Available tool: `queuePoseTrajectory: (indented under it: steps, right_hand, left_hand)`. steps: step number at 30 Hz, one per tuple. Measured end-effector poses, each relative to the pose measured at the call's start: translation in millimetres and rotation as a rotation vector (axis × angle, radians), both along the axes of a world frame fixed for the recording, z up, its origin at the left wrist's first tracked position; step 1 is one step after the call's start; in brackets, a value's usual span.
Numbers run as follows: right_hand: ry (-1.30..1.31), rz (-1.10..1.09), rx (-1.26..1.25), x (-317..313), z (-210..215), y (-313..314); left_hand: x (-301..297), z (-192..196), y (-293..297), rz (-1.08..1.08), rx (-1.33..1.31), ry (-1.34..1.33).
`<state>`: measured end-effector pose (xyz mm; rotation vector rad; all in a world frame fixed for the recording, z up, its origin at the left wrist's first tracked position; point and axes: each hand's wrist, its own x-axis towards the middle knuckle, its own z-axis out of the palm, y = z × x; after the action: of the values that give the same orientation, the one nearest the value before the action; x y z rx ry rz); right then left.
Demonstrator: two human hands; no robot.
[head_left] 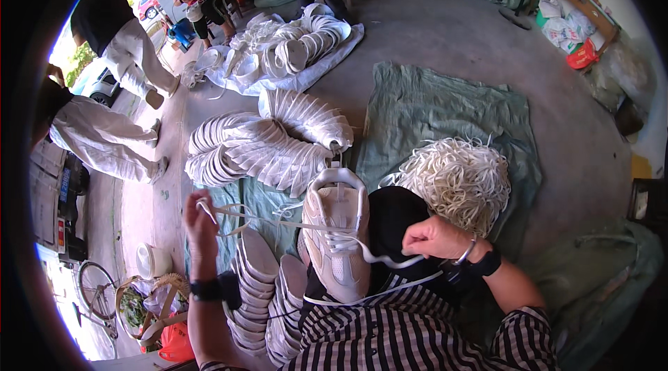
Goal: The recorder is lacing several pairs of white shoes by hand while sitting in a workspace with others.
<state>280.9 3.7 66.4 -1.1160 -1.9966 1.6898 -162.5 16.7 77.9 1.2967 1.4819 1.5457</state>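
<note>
A beige and white sneaker (341, 242) rests upright on my lap, its heel opening pointing away from me. White shoelace (376, 256) runs across its eyelets, with an end stretched out to each side. Out to the left, my left hand (198, 221) is raised and closed on one stretch of the lace. To the right of the shoe, my right hand (438, 237) pinches the other stretch between thumb and fingers. A loose length of lace also loops over my lap below the shoe. A heap of white laces (456, 180) lies beyond my right hand.
Nested rows of white shoe uppers (278, 141) lie ahead, with more stacks (257, 294) beside my left forearm. Green sheeting (445, 96) covers the floor. Another pile of uppers (292, 51) lies farther off, near seated people. Two people (97, 131) stand at left.
</note>
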Motion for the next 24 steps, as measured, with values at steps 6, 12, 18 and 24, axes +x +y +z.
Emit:
queuePoseTrajectory:
  steps: [6,12,18,24]
  right_hand:
    - [0.150,-0.738,-0.408,99,-78,-9]
    - [-0.204,-0.878,-0.190,118,-108,9]
    - [0.298,-0.512,0.345,-17,-6,21]
    - [0.301,-0.400,0.157,-41,-22,7]
  left_hand:
    - [-9,-56,-20,-0.038,-0.580,0.150]
    - [32,-58,-22,-0.219,-0.881,-0.129]
    - [107,-42,-9,-0.153,-0.421,-0.214]
    - [127,-41,-31,-0.282,-0.441,0.530]
